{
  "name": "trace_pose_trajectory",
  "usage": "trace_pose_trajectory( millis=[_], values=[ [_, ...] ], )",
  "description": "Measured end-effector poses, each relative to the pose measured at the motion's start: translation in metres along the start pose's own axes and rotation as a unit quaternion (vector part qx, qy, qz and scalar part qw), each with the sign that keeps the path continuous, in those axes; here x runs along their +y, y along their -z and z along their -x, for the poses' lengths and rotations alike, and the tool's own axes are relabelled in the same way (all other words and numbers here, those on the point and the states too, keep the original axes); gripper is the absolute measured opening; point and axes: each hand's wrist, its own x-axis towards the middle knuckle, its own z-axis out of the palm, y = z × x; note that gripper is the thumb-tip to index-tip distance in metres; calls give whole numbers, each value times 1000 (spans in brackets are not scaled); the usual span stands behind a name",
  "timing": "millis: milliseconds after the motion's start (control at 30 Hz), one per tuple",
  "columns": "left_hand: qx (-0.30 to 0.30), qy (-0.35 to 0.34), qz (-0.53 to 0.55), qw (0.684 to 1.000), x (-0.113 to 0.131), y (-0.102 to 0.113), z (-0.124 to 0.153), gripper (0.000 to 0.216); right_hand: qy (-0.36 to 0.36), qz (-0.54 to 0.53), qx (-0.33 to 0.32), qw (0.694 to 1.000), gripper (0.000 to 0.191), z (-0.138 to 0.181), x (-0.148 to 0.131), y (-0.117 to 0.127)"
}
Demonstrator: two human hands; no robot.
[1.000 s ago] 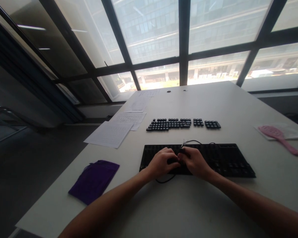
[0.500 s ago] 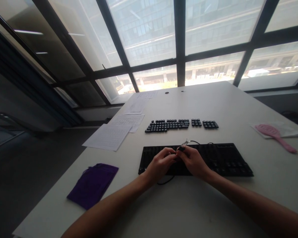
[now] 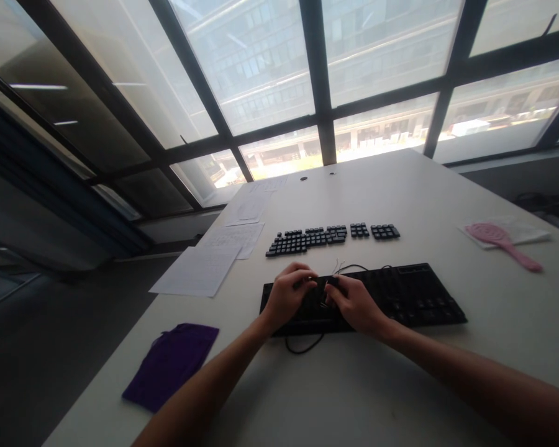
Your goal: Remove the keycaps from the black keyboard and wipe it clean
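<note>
A black keyboard (image 3: 400, 298) lies on the white table, with many of its keycaps off and some still at its right end. Above its left half, my right hand (image 3: 356, 301) grips a keycap puller (image 3: 333, 282) with a dark handle; its thin wires stick out above and below the fingers. Just to the left, my left hand (image 3: 289, 295) is closed in a pinch on a small dark keycap (image 3: 299, 284), partly hidden by the fingers. The two hands are slightly apart. Removed keycaps (image 3: 307, 239) are laid out in rows behind the keyboard.
A purple cloth pouch (image 3: 170, 366) lies at the left front of the table. Paper sheets (image 3: 198, 270) run along the left edge. At the right, a pink hairbrush (image 3: 503, 242) rests on a clear plastic bag (image 3: 535, 233). A black cable (image 3: 302, 351) loops out below the keyboard.
My hands, together half a second ago, have drawn apart; the left hand has moved left with the keycap. The keyboard has tilted slightly, and the view has shifted a little.
</note>
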Motion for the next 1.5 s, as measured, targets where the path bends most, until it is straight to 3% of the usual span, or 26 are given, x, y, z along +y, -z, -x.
trace_pose_trajectory(
  millis=[133, 300, 467, 833, 1000, 1133, 1333, 1500],
  values=[
    [-27, 3, -66, 997, -33, -6, -39, 13, -4, 2, 7, 1000, 28, 0, -1, 0],
    [-81, -42, -176, 980, -69, -20, -70, 9, -9, -1, 11, 1000, 28, -1, 2, 1],
    [-85, -56, -202, 974, -82, -20, -78, 4, -10, -4, 7, 1000, 28, -2, 2, 2],
    [-17, -31, -242, 970, -94, -17, -91, 2, -16, -7, 0, 1000, 28, -1, 3, 2],
    [10, -15, -247, 969, -85, -8, -88, 7, -11, -25, 22, 999, 29, -4, 1, 9],
    [39, -11, -225, 973, -54, -3, -63, 7, 3, 2, 29, 1000, 27, -8, 0, 19],
    [-84, -17, -100, 991, 0, -24, 3, 12, 29, 38, -58, 997, 19, -7, 4, 20],
    [-87, 9, -67, 994, 6, -37, 18, 11, 83, 96, -114, 985, 18, -3, 2, 18]
  ],
)
